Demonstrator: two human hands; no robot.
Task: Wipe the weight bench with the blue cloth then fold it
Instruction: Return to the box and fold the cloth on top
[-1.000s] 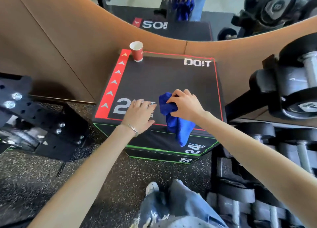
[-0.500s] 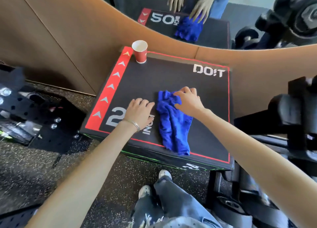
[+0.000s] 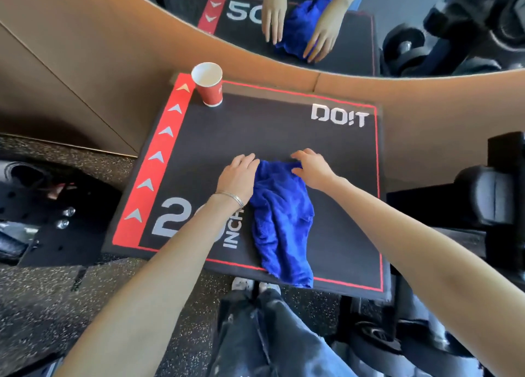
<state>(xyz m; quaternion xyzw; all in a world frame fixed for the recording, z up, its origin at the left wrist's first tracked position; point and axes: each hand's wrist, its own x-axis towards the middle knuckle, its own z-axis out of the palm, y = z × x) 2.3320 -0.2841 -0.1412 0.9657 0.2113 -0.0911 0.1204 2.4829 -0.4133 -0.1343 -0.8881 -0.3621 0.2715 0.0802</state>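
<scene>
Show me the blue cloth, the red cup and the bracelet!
blue cloth (image 3: 281, 220), head view, middle of the crumpled fabric
red cup (image 3: 211, 92), head view, its red side wall
bracelet (image 3: 233, 197), head view, the band across the left wrist

Left hand (image 3: 237, 175) has shifted off the bench top (image 3: 284, 126) onto the blue cloth (image 3: 281, 220), joining the right hand (image 3: 312, 169) at its far edge.

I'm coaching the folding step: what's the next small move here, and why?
Probably draw the far corners apart to spread the blue cloth flat. It lies bunched and wrinkled in a narrow strip on the bench, its near end reaching the front edge, with the left hand and right hand at its far end.
</scene>
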